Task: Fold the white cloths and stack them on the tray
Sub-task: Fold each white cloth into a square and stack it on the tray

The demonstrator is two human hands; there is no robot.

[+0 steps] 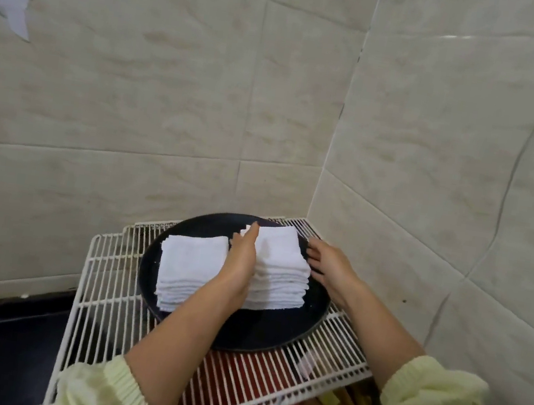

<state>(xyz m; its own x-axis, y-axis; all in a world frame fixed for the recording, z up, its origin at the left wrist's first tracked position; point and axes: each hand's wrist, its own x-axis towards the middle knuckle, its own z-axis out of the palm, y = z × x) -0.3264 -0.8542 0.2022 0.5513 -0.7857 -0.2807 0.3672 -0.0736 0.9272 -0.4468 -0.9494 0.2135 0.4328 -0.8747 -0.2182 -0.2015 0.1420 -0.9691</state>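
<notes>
Squaring right stack [280,266] between left hand [241,261] and right hand [329,263], fingers straight, seemingly gripping nothing; risks toppling it if shoved unevenly.

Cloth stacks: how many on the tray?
2: left stack on the tray; right stack beside it, between the left hand and right hand. No others visible.

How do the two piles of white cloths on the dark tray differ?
The right pile is flanked by both hands: the left hand lies against its left side and the right hand at its right side. The left pile has no hand on its outer side. The right pile sits farther back on the tray than the left pile. Both are neat stacks of folded white cloths.
</notes>
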